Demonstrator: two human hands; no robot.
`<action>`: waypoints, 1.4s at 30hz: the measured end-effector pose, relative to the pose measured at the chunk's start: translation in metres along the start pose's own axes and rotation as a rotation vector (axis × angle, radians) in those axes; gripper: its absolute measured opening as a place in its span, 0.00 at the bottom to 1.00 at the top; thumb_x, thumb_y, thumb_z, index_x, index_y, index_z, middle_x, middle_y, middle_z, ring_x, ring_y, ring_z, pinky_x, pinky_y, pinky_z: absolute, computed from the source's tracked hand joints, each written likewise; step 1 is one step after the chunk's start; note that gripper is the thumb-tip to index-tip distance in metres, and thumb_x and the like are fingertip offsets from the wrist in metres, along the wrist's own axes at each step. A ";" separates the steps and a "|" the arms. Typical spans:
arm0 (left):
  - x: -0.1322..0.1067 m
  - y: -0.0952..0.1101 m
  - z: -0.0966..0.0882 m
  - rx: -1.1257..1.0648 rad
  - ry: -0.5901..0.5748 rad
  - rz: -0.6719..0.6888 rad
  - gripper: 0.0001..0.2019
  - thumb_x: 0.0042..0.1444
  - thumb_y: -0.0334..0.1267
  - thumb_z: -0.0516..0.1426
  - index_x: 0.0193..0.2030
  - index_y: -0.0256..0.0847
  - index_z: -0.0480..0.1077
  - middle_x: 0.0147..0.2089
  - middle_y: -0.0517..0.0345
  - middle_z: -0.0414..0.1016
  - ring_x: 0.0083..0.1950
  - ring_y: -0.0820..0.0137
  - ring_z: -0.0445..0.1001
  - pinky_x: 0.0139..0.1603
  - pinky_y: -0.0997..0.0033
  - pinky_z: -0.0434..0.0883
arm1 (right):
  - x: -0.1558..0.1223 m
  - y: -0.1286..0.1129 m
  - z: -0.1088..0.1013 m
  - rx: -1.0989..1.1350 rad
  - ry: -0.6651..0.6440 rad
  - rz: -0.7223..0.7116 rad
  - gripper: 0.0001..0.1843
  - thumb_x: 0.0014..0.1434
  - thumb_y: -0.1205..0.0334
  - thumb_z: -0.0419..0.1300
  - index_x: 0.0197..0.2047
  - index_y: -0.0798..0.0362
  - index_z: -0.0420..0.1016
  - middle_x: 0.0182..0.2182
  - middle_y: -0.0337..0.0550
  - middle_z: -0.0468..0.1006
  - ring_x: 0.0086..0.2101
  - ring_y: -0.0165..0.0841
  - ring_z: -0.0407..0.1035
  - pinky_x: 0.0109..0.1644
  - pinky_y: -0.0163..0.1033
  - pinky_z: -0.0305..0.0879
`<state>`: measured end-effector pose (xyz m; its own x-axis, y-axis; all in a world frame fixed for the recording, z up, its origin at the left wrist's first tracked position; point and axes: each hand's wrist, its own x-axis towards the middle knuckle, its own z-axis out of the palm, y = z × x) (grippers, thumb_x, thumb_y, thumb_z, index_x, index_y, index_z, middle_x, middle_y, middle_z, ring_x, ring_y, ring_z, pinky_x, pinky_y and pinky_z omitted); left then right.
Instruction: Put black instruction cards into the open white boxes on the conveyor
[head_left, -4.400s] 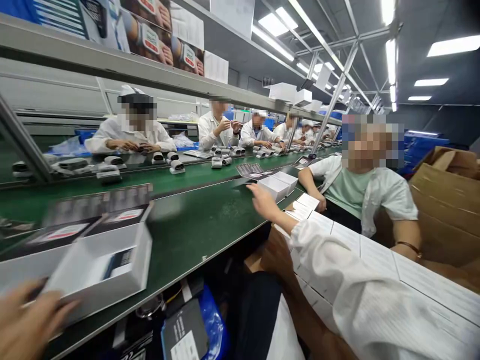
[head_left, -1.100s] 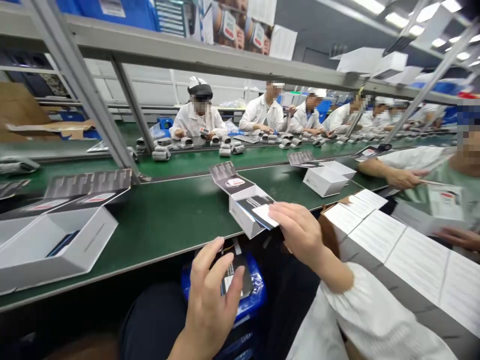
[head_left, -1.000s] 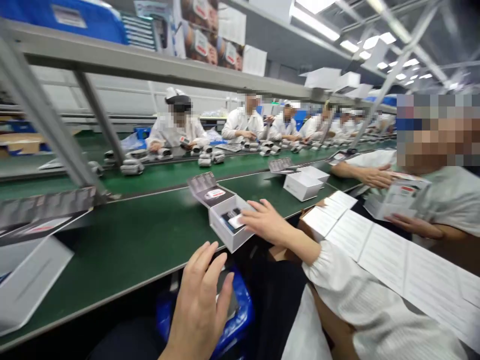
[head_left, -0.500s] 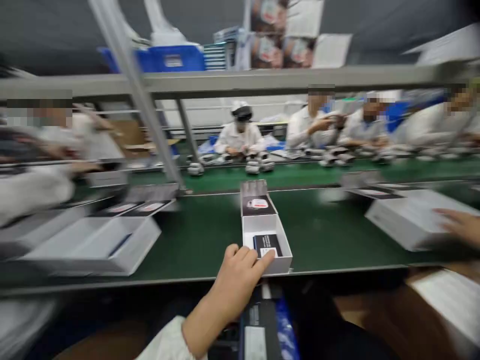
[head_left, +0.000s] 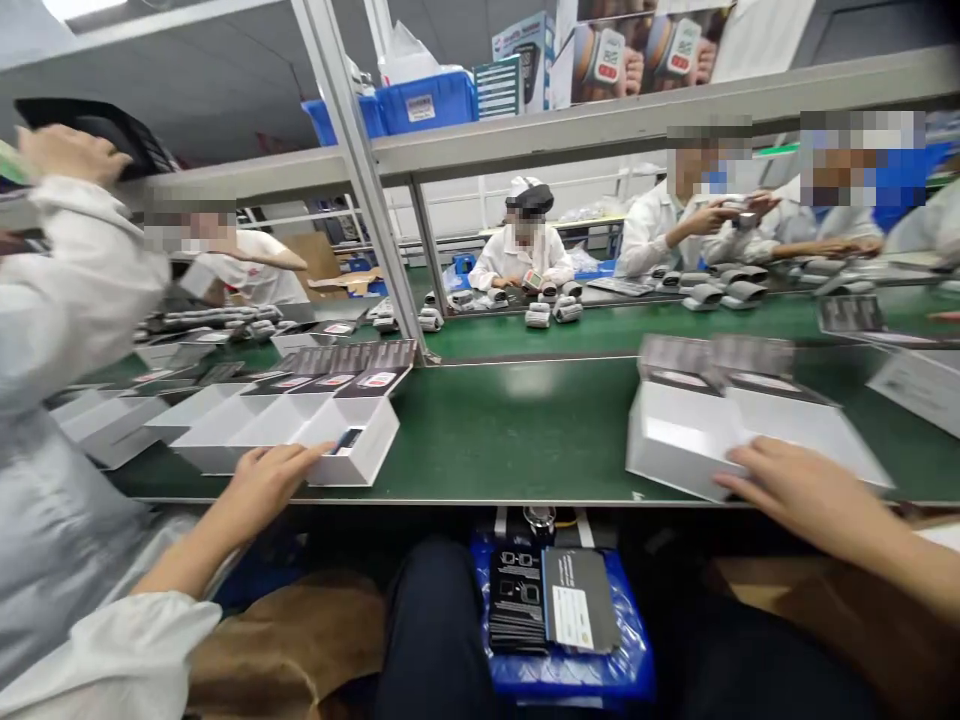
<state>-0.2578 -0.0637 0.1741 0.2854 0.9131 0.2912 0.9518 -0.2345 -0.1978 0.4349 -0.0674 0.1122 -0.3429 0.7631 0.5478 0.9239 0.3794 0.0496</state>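
Observation:
My left hand (head_left: 264, 483) reaches forward with its fingers stretched out, the tips touching the near wall of an open white box (head_left: 367, 455). That box holds a small dark item (head_left: 346, 439) and ends a row of open white boxes with dark lids (head_left: 225, 425). My right hand (head_left: 795, 490) lies flat, fingers extended, on the near corner of two blurred white boxes (head_left: 690, 435) at the right. All the boxes stand on the green conveyor belt (head_left: 517, 430). Neither hand holds anything.
Below the belt's front edge, between my knees, a blue bin (head_left: 570, 670) holds dark booklets (head_left: 551, 600). A person in a white coat (head_left: 67, 330) sits close on my left. Other workers sit across, behind a slanted metal post (head_left: 367, 190) and rows of small grey devices (head_left: 555, 312).
The view has swung and steadied. My left hand has gone from the single box in the middle to the row of boxes at the left. My right hand now rests on the boxes at the right.

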 end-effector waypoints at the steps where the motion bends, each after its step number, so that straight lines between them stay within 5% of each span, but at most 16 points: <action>1: 0.002 -0.005 0.003 0.007 0.027 0.008 0.24 0.66 0.43 0.40 0.58 0.44 0.71 0.42 0.50 0.79 0.44 0.59 0.76 0.49 0.56 0.65 | 0.006 -0.020 -0.003 -0.032 -0.108 -0.066 0.22 0.70 0.43 0.51 0.33 0.49 0.73 0.28 0.49 0.71 0.27 0.37 0.69 0.33 0.43 0.61; 4: 0.008 0.012 0.010 0.056 0.189 0.043 0.23 0.67 0.45 0.41 0.60 0.43 0.69 0.48 0.47 0.78 0.48 0.54 0.76 0.49 0.51 0.68 | 0.035 -0.090 -0.003 -0.103 -0.222 -0.111 0.13 0.67 0.51 0.60 0.36 0.52 0.72 0.31 0.46 0.73 0.32 0.39 0.70 0.35 0.41 0.59; 8: 0.009 0.108 0.004 -0.128 0.417 0.191 0.23 0.67 0.44 0.48 0.66 0.40 0.61 0.58 0.42 0.72 0.59 0.53 0.71 0.57 0.50 0.69 | 0.072 -0.159 0.006 -0.040 -0.218 -0.139 0.10 0.66 0.56 0.61 0.37 0.53 0.72 0.32 0.44 0.74 0.35 0.38 0.70 0.37 0.39 0.57; 13: -0.005 0.232 0.010 -0.449 0.391 0.243 0.22 0.66 0.37 0.51 0.66 0.45 0.59 0.62 0.47 0.70 0.66 0.58 0.65 0.65 0.50 0.66 | 0.090 -0.192 0.004 0.038 -0.261 -0.130 0.10 0.68 0.57 0.59 0.41 0.55 0.73 0.35 0.48 0.77 0.38 0.41 0.71 0.42 0.43 0.63; 16: -0.032 0.275 0.041 -0.635 0.362 0.173 0.15 0.66 0.33 0.50 0.57 0.41 0.67 0.54 0.48 0.75 0.59 0.62 0.72 0.61 0.54 0.71 | 0.073 -0.204 -0.002 0.095 -0.077 -0.088 0.15 0.67 0.60 0.59 0.55 0.56 0.71 0.52 0.59 0.73 0.55 0.50 0.65 0.55 0.54 0.63; 19: -0.063 0.303 0.076 -0.585 0.147 0.209 0.18 0.62 0.26 0.48 0.56 0.38 0.69 0.57 0.46 0.74 0.62 0.60 0.71 0.61 0.54 0.73 | 0.027 -0.213 0.005 0.206 0.049 -0.157 0.17 0.68 0.64 0.56 0.59 0.54 0.70 0.59 0.56 0.69 0.64 0.48 0.56 0.64 0.57 0.57; 24: -0.075 0.320 0.097 -0.304 -0.241 0.208 0.31 0.55 0.17 0.45 0.66 0.33 0.63 0.68 0.39 0.63 0.71 0.52 0.60 0.65 0.46 0.67 | -0.062 -0.218 0.059 0.209 -0.330 -0.214 0.15 0.61 0.60 0.67 0.50 0.56 0.77 0.50 0.55 0.78 0.56 0.51 0.67 0.61 0.59 0.61; 29: -0.070 0.315 0.090 -0.291 -0.183 0.283 0.27 0.57 0.19 0.46 0.61 0.38 0.69 0.62 0.44 0.73 0.66 0.53 0.67 0.61 0.49 0.70 | -0.085 -0.214 0.080 0.202 -0.412 -0.212 0.09 0.65 0.73 0.58 0.45 0.56 0.78 0.44 0.50 0.81 0.45 0.40 0.74 0.55 0.46 0.65; 32: -0.077 0.309 0.089 -0.319 -0.008 0.279 0.26 0.57 0.19 0.47 0.59 0.41 0.70 0.57 0.48 0.76 0.63 0.54 0.70 0.59 0.50 0.72 | -0.075 -0.210 0.071 0.249 -0.514 -0.100 0.06 0.64 0.71 0.60 0.36 0.56 0.77 0.34 0.45 0.79 0.38 0.37 0.73 0.46 0.41 0.68; 36: -0.088 0.302 0.078 -0.487 0.231 0.277 0.19 0.61 0.21 0.46 0.53 0.37 0.70 0.47 0.49 0.79 0.53 0.59 0.76 0.52 0.55 0.76 | -0.056 -0.203 0.049 0.405 -0.568 -0.032 0.06 0.65 0.65 0.61 0.36 0.53 0.78 0.35 0.43 0.80 0.38 0.36 0.74 0.44 0.37 0.68; 39: -0.089 0.303 0.051 -0.695 0.307 0.297 0.12 0.64 0.24 0.48 0.48 0.37 0.68 0.42 0.52 0.77 0.44 0.67 0.77 0.45 0.66 0.77 | -0.042 -0.210 0.014 0.534 -0.462 0.001 0.14 0.72 0.63 0.50 0.44 0.50 0.78 0.37 0.43 0.81 0.39 0.34 0.76 0.44 0.36 0.70; 42: -0.077 0.308 0.017 -0.838 0.405 0.288 0.12 0.64 0.25 0.50 0.51 0.40 0.67 0.44 0.53 0.75 0.45 0.70 0.76 0.47 0.71 0.77 | -0.027 -0.229 -0.030 0.628 -0.391 -0.117 0.14 0.73 0.60 0.48 0.52 0.48 0.75 0.39 0.41 0.82 0.36 0.34 0.77 0.39 0.35 0.71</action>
<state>0.0116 -0.2009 0.0749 0.3876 0.6366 0.6667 0.5664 -0.7351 0.3727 0.2376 -0.1907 0.1114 -0.5767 0.7852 0.2255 0.6467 0.6074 -0.4613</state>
